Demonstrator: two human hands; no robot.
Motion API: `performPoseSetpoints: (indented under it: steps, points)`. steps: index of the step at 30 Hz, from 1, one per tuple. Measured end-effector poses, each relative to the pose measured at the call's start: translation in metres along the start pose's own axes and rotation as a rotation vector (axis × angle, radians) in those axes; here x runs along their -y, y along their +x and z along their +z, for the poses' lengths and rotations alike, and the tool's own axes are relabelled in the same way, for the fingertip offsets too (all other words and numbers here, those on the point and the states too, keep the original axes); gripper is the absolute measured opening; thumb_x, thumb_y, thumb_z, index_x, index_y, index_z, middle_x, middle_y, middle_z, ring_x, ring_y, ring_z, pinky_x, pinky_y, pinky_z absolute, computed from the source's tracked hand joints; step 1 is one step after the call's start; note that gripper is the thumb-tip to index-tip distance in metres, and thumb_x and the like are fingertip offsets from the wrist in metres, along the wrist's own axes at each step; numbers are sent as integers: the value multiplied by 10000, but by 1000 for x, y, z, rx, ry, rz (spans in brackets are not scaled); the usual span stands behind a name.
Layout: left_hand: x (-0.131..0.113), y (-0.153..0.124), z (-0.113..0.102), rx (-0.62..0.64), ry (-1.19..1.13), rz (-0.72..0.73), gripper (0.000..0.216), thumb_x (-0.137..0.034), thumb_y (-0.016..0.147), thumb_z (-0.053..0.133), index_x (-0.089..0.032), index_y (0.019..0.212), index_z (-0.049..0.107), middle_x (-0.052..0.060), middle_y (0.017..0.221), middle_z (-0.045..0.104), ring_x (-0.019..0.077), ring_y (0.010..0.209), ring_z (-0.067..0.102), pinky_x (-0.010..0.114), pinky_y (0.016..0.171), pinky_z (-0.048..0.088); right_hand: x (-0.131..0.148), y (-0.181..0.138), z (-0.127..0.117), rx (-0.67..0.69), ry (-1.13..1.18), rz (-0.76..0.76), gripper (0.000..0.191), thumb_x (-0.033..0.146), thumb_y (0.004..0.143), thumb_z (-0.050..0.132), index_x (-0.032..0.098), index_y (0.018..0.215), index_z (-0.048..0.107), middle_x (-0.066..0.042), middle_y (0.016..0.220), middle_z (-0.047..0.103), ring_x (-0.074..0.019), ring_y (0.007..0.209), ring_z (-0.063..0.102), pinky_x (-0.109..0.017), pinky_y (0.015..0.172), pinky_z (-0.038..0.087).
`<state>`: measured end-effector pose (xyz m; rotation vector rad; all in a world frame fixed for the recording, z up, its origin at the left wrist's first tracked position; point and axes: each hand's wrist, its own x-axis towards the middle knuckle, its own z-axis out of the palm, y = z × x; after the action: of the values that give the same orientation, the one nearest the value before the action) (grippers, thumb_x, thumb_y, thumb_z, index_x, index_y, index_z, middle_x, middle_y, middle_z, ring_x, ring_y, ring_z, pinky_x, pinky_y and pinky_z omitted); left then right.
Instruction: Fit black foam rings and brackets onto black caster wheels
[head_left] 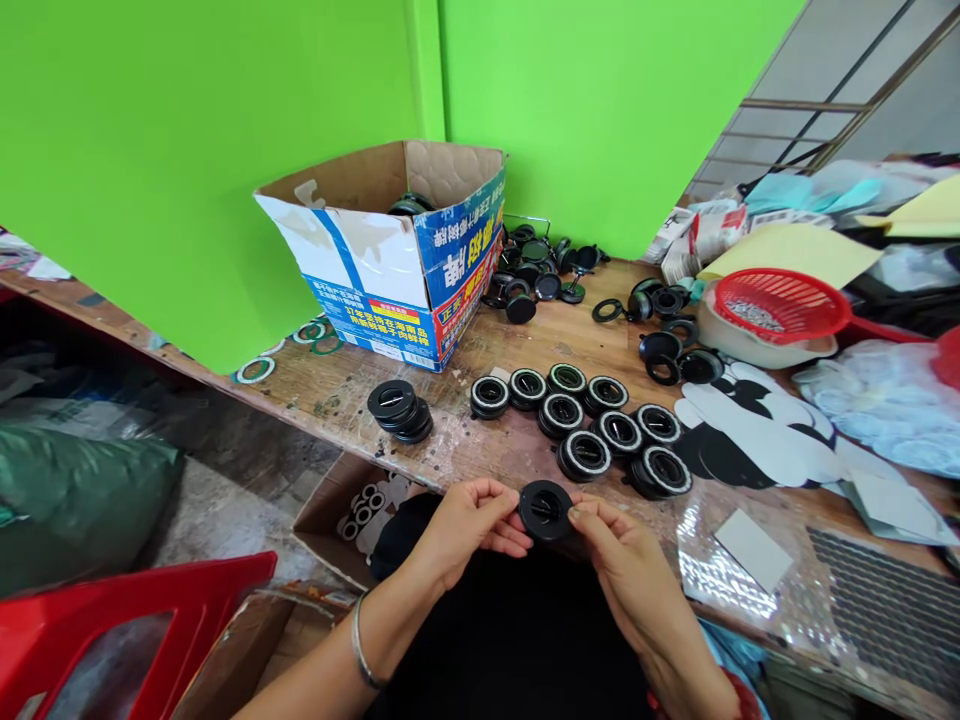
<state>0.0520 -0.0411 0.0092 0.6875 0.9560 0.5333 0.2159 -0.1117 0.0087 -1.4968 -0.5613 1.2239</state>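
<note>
Both my hands hold one black round disc part (545,509) between them, just in front of the wooden table's near edge (480,462). My left hand (469,527) pinches its left rim with curled fingers. My right hand (611,545) pinches its right rim. Just beyond, on the table, lie several black round parts with white-rimmed tops (592,420) in rows. A small stack of plain black discs (400,410) sits to the left of them.
An open cardboard box (397,255) stands at the back left with black parts inside. More loose black parts (536,270) lie behind it. A red basket in a white bowl (776,310), white and black cut-out sheets (750,430), a floor carton (352,515) and a red stool (127,625) surround.
</note>
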Motion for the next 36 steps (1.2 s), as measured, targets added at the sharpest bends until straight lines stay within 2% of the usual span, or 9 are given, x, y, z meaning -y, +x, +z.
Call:
performPoseSetpoints:
  steps: [12,18,26,36]
  points:
    - [1,0,-1,8,5,3,585,-604,525,878,-128,749,623,26,618,693,151,533,703,217,510,579,2,-2,4,-61,-21,-21,348,479,595,802,190,548,613,-80,960,644,-262,958,563,-369,862,432]
    - [-1,-1,0,-1,23,7,570,-575,516,891,-133,746,614,22,613,691,151,526,699,217,504,572,1,-3,5,-72,-66,-38,342,467,608,773,193,534,583,-83,969,651,-268,971,555,-373,864,396]
    - [-7,1,5,-40,98,-7,437,-462,612,858,-148,736,580,11,563,668,152,483,679,224,473,556,1,-5,6,-91,-120,-70,339,475,636,750,201,541,574,-83,989,648,-271,989,553,-360,862,383]
    - [2,9,2,-65,122,7,459,-492,581,844,-161,726,560,16,540,661,175,469,681,224,429,537,-2,-2,7,-113,-141,-88,336,480,656,740,195,567,588,-88,991,648,-268,970,566,-367,864,388]
